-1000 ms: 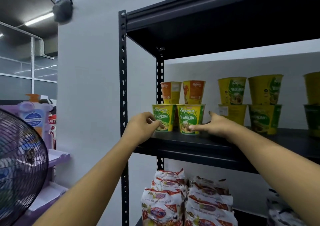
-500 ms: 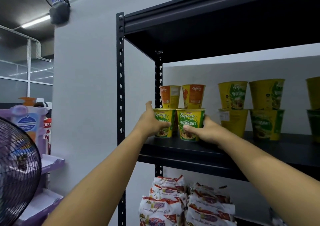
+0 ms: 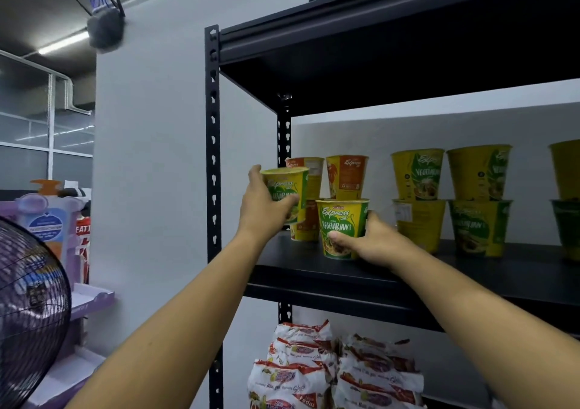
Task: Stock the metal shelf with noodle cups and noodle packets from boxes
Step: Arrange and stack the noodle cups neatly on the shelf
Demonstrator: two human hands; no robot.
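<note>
My left hand (image 3: 262,206) grips a green and yellow vegetarian noodle cup (image 3: 287,193) and holds it lifted off the black metal shelf (image 3: 317,275), near the shelf's left front post. My right hand (image 3: 373,240) grips a second vegetarian cup (image 3: 342,228) that stands on the shelf board. Behind them stand orange noodle cups (image 3: 346,176), stacked two high. Further right, yellow vegetarian cups (image 3: 417,173) are stacked two high along the back.
On the level below lie piles of noodle packets (image 3: 301,364) in white and red wrappers. A purple fan (image 3: 31,311) and a purple display stand (image 3: 53,220) stand at the left, beside the grey wall (image 3: 150,157).
My left hand has lifted its cup up off the shelf board. My right hand stays wrapped round the other cup, which still stands on the board.
</note>
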